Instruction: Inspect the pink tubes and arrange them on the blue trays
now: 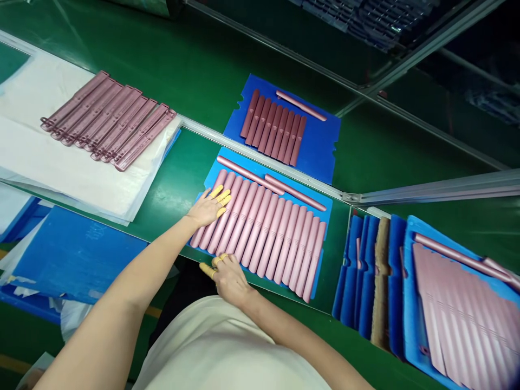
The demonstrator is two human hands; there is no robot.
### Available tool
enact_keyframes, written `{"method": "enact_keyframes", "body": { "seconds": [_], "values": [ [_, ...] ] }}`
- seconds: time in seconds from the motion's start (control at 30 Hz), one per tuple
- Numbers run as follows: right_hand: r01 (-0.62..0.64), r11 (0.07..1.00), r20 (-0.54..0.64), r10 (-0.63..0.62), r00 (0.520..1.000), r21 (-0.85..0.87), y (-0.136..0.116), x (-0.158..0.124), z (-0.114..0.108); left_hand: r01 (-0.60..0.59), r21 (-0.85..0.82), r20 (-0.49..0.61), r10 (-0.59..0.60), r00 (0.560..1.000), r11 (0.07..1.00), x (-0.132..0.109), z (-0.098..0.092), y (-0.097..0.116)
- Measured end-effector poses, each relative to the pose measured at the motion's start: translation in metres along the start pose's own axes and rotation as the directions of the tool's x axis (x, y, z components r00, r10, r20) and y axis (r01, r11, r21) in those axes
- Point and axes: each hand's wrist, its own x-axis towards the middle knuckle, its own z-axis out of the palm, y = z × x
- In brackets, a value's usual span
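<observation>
A row of long pink rounded strips (260, 227) lies side by side on a light blue sheet (327, 210) on the green table. Two more such strips (294, 192) lie crosswise above the row. My left hand (209, 208) rests over the upper left of the row, fingers spread, with yellow covers on the fingertips. At the near edge, my right hand (231, 277) touches the lower ends of a few strips with bent fingers, its thumb held apart. It wears yellow finger covers too. No strip is lifted in either hand.
Several darker pink slotted strips (108, 119) lie on white paper (28, 146) at left. Beyond a metal rail (268, 160), a dark blue sheet (319, 143) bears more strips. Upright blue sheets (351, 271) and a loaded blue tray (410, 330) stand at right.
</observation>
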Motion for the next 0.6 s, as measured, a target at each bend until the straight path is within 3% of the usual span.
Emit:
{"method": "enact_keyframes", "body": {
  "seconds": [0.17, 0.3, 0.43, 0.6],
  "values": [
    [-0.147, 0.986, -0.231, 0.161, 0.959, 0.077, 0.024, -0.019, -0.008, 0.007, 0.002, 0.0, -0.007, 1.0, 1.0, 0.0, 0.0, 0.001],
    [-0.215, 0.971, -0.336, 0.237, 0.911, 0.104, 0.036, -0.026, -0.006, 0.019, 0.012, -0.007, -0.019, 1.0, 1.0, 0.0, 0.0, 0.002],
    [-0.188, 0.96, -0.428, 0.261, 0.865, 0.206, 0.03, -0.031, 0.004, 0.031, 0.007, -0.018, -0.031, 0.999, 0.999, 0.002, 0.003, 0.001],
    [-0.116, 0.937, -0.454, 0.264, 0.851, 0.329, 0.009, -0.045, 0.018, 0.031, 0.006, -0.043, -0.031, 0.999, 1.0, 0.003, 0.008, -0.001]
  ]
}}
